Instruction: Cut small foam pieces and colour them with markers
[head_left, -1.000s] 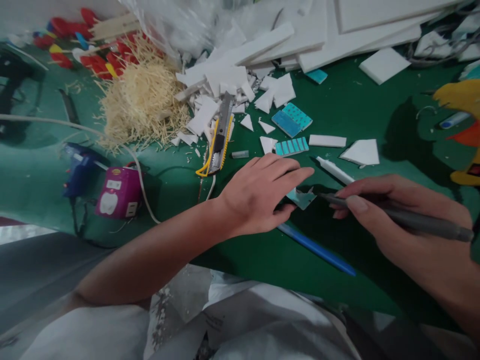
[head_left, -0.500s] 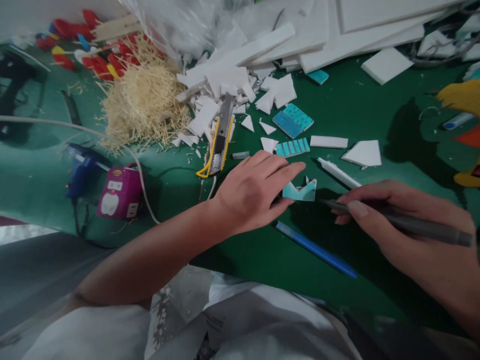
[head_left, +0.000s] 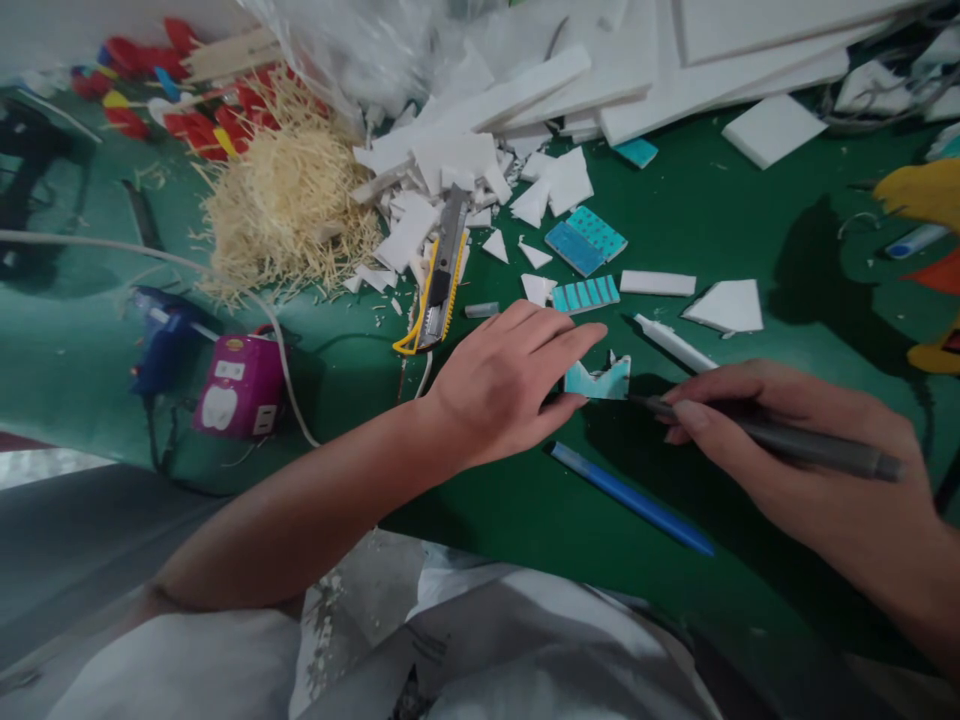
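Note:
My left hand (head_left: 495, 390) rests over the table with its thumb and fingers closed about the left end of a small turquoise foam piece (head_left: 606, 384), which has a ragged notch in its upper edge. Between the fingers and thumb of my right hand (head_left: 795, 460) is a dark grey marker pen (head_left: 817, 447), its tip at the piece's lower right corner. Below them lies a blue pen (head_left: 630, 497). A striped turquoise piece (head_left: 586, 294) sits just above my left fingers, and a slim white pointed stick (head_left: 675, 343) lies above my right hand.
A yellow box cutter (head_left: 441, 275) lies left of the white foam scraps (head_left: 450, 160). Further left are wood shavings (head_left: 292, 200), a purple power adapter (head_left: 241, 385), a blue glue gun (head_left: 165, 335) and a white cable (head_left: 289, 375). White foam boards (head_left: 720, 85) are stacked at the back.
My right hand and the grey marker pen have shifted left, bringing the tip to the turquoise piece's corner. My left hand and the piece have barely moved.

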